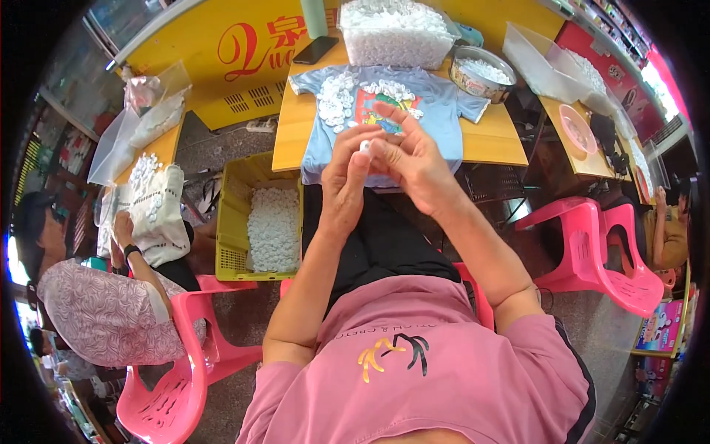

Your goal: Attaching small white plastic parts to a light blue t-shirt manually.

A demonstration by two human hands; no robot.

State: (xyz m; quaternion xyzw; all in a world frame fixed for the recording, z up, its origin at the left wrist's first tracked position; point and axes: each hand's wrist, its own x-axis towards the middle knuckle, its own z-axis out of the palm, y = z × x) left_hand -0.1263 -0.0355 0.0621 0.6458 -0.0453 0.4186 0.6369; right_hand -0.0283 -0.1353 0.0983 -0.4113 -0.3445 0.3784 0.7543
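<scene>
- a small white piece sits where the fingertips of both hands meet, raised over the near part of a light blue t-shirt.
- the left hand has its thumb and bent forefinger pinched together on the piece, thumb pointing up and away, the back of the hand turned to the left.
- the right hand comes in from the right with its thumb tip up against the piece and its upper fingers stretched toward the far left, spread a little; whether it grips the piece too or only touches it, i cannot tell.
- both forearms reach forward from bent elbows, the left one rising steeply, the right one slanting inward, so that the wrists come close together without touching.
- the t-shirt lies spread on a wooden table, its near edge hanging over; loose white pieces are heaped on its left half, with more on the coloured print.
- beyond the shirt stands a clear box full of white pieces, with a round tin of them to its right.
- a dark phone lies at the far left of the table.
- left of the table, a yellow crate holds many white pieces.
- farther left, a co-worker in a patterned top sits on a pink chair.
- on the right, another pink seat stands near a side table.
</scene>
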